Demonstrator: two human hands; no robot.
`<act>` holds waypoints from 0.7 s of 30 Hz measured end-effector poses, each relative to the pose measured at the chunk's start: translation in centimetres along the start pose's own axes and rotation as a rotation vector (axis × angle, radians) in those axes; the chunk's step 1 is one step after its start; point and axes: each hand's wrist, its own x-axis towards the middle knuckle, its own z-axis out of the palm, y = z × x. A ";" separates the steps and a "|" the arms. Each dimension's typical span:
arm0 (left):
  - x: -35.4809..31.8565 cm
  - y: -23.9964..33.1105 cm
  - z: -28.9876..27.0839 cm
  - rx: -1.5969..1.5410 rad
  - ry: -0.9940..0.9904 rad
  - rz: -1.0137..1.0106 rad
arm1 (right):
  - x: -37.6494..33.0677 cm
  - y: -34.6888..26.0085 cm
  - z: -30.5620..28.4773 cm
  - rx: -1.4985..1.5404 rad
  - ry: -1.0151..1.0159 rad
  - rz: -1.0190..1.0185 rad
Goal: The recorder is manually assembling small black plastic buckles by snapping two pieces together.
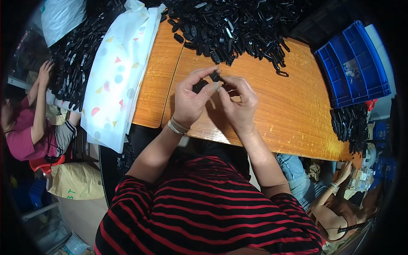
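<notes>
Both my hands meet over the near part of the wooden table (pixel 280 110). Between their fingertips is a small black plastic part (pixel 215 76), pinched from both sides. My left hand (pixel 191 95) is closed round it, and another dark bit (pixel 199 86) shows against its palm. My right hand (pixel 239 100) has thumb and fingers pressed together at the part's right side. The part's exact kind is too small to make out. Beyond my hands, a big heap of similar black plastic parts (pixel 229 29) covers the far side of the table.
A white patterned plastic sheet (pixel 114 80) lies along the table's left side. A blue crate (pixel 355 66) stands at the right, beside more black parts (pixel 350 125). One person (pixel 34 131) works at the left, another (pixel 335 208) at the lower right. A paper sack (pixel 76 180) stands lower left.
</notes>
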 end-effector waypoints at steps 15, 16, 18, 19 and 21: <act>-2.0 3.6 -0.6 -0.144 -0.138 -0.113 | -2.0 -0.6 0.6 0.323 -0.264 0.084; -2.2 4.2 -0.6 -0.102 -0.169 -0.037 | -2.0 -1.1 0.6 0.328 -0.268 0.085; -2.6 4.8 -0.8 -0.056 -0.195 0.036 | -2.0 -2.4 0.6 0.287 -0.237 -0.021; -2.8 5.0 -1.0 -0.001 -0.167 0.051 | -2.1 -2.5 0.9 0.293 -0.241 -0.020; -3.6 5.3 -1.5 0.061 -0.122 0.061 | -2.4 -2.6 1.8 0.279 -0.211 -0.066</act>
